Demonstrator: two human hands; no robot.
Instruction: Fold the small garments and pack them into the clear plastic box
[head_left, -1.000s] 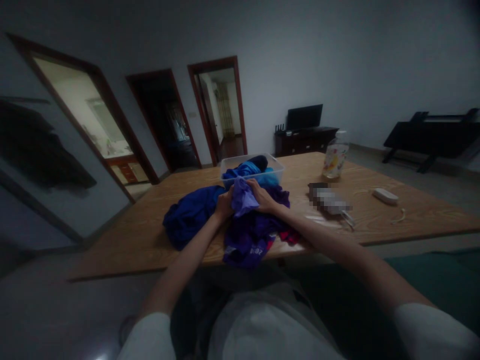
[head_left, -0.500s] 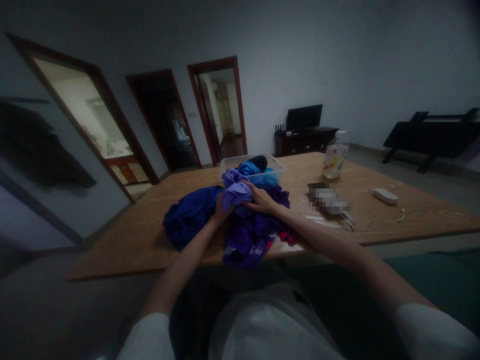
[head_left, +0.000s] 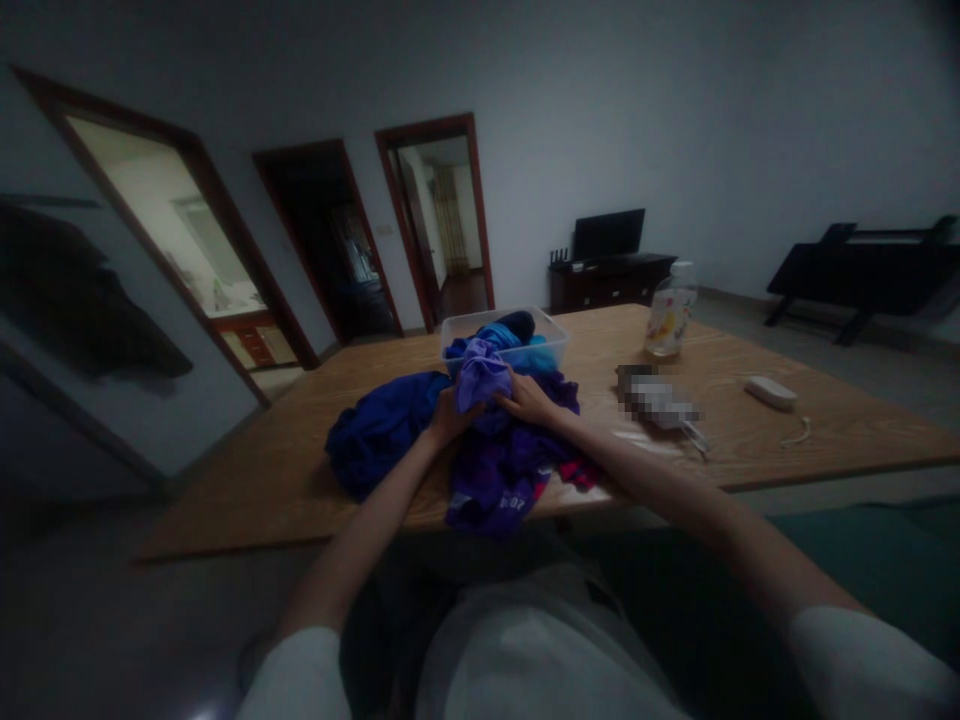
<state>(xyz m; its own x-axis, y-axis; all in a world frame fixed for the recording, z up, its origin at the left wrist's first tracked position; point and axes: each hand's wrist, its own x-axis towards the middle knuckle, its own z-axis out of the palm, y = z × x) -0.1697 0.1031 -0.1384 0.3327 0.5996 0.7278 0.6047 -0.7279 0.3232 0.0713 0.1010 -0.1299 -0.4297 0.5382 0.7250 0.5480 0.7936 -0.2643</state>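
Left hand [head_left: 448, 415] and right hand [head_left: 529, 400] both grip a bunched lilac cloth [head_left: 480, 377], fingers closed on its folds. The cloth is held above a purple garment pile [head_left: 502, 470] at the near edge of the wooden table [head_left: 300, 470], just near of a clear plastic tub [head_left: 551, 340]. A dark blue garment [head_left: 375, 430] lies left.

Dim room, grey wall [head_left: 675, 120], three doorways [head_left: 439, 215]
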